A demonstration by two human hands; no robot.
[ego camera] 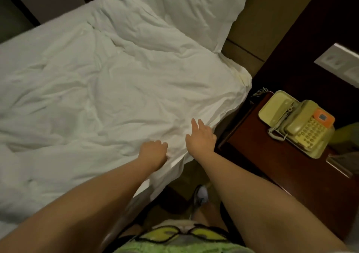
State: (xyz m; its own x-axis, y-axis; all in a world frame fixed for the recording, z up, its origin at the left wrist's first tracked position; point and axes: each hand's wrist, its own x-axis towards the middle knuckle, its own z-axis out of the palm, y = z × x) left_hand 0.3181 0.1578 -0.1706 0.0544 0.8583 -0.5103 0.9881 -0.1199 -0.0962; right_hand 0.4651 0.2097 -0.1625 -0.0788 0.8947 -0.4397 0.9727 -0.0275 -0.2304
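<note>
Both hands sit at the near edge of the duvet (pixel 116 89) on the bed (pixel 143 186), by the nightstand (pixel 272 155). Left hand (pixel 153 151) curls into the fabric, likely anchoring it. Right hand (pixel 201 137) lies flat, fingers straight, likely smoothing toward the corner.

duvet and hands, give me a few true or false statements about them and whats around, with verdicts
1. The left hand grips the white duvet with curled fingers. True.
2. The right hand holds the telephone. False: it rests with straight fingers on the white duvet near its edge, and the telephone sits untouched on the nightstand.
3. A pillow lies at the head of the bed. True.
4. The white duvet lies smooth and flat. False: it is creased all over.
</note>
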